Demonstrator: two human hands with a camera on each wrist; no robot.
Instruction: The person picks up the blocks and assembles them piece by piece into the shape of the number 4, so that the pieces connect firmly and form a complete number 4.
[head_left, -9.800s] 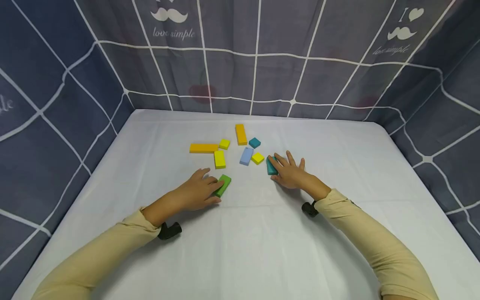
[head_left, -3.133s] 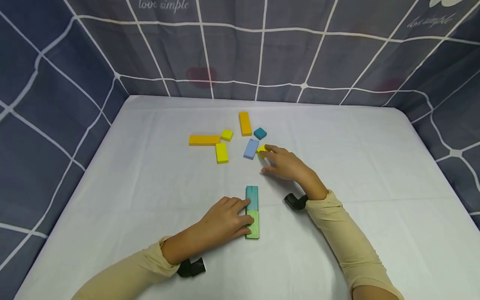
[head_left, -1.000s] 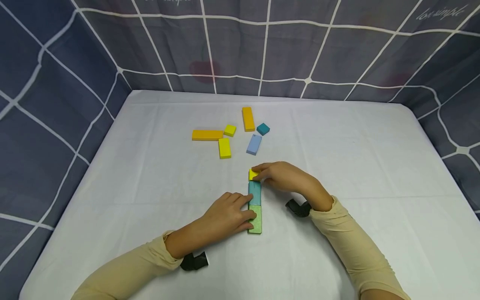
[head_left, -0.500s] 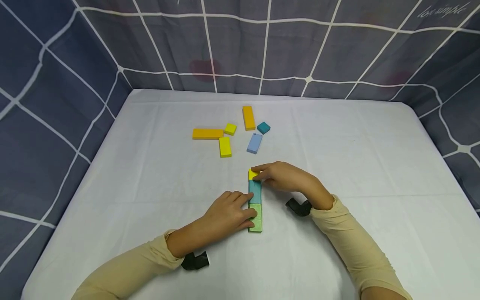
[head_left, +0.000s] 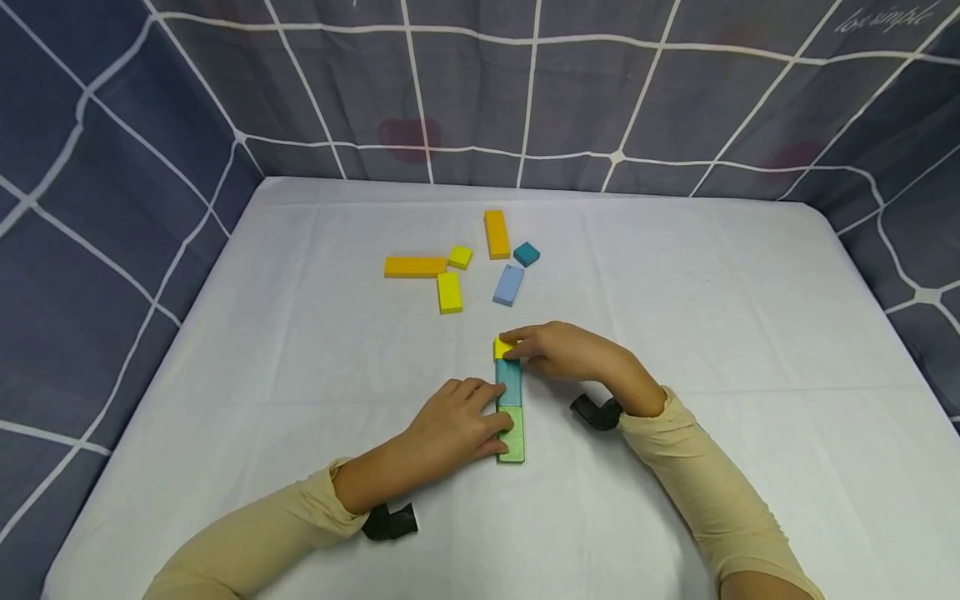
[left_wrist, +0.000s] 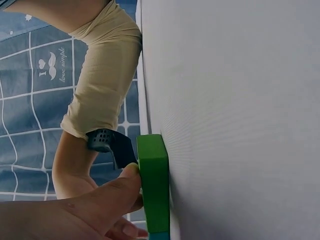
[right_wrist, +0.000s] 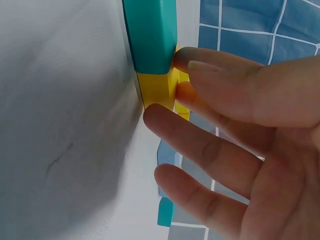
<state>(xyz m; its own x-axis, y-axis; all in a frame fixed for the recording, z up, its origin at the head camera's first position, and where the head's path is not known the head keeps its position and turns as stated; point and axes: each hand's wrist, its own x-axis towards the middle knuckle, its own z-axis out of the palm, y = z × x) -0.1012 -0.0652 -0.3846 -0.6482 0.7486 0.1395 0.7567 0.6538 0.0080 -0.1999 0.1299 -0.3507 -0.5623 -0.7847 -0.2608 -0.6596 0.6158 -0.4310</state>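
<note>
A green block (head_left: 512, 448), a teal block (head_left: 509, 382) and a small yellow block (head_left: 500, 349) lie flat, end to end in one row on the white cloth. My left hand (head_left: 447, 435) rests its fingertips on the green and teal blocks. In the left wrist view its thumb (left_wrist: 122, 182) touches the green block's upper face. At the row's far end my right hand (head_left: 573, 358) touches the yellow block. The right wrist view shows its fingers (right_wrist: 200, 145) spread and fairly straight, one at the yellow block's end (right_wrist: 156, 90).
Beyond the row lie two orange blocks (head_left: 416, 267), a yellow oblong block (head_left: 450, 293), a small yellow block (head_left: 460, 257), a light blue block (head_left: 508, 285) and a small teal block (head_left: 527, 254). A grey grid-patterned curtain (head_left: 480, 92) stands behind the table (head_left: 675, 292).
The green and teal blocks came together in a row near me. My right hand then brought the small yellow block to its far end. Over the last second the hands barely move.
</note>
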